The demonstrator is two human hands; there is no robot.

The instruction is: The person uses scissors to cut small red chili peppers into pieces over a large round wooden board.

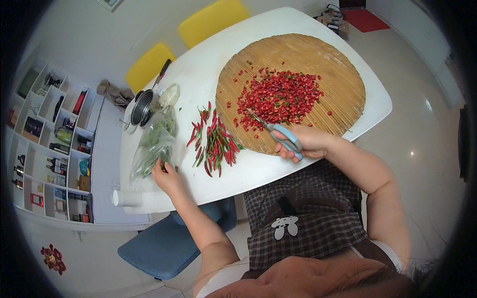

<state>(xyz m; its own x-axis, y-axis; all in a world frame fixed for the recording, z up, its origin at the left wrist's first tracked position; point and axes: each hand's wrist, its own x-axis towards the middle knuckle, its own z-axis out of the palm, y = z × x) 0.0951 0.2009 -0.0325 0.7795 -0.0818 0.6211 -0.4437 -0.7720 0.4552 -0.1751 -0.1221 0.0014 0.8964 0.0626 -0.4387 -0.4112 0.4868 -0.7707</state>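
Note:
My right hand [310, 141] is closed round the blue-grey handles of a pair of scissors [285, 134]. Their blades point up and left over a round wooden board [338, 64], at the edge of a heap of chopped red chilies [283, 94]. Over to the left, my left hand [168, 178] is at the lower part of a clear plastic bag [158, 131] with green stems inside. Its fingertips are pinched together on something small and dark that I cannot make out. Whole red chilies [216, 144] with green stems lie in a loose pile between the bag and the board.
Behind the bag are dark bowls [142, 107] and a knife [163, 69]. A white roll [128, 198] lies at the left corner of the white table [198, 188]. Yellow chairs [211, 22] stand at the far side, a blue chair [164, 243] at the near left.

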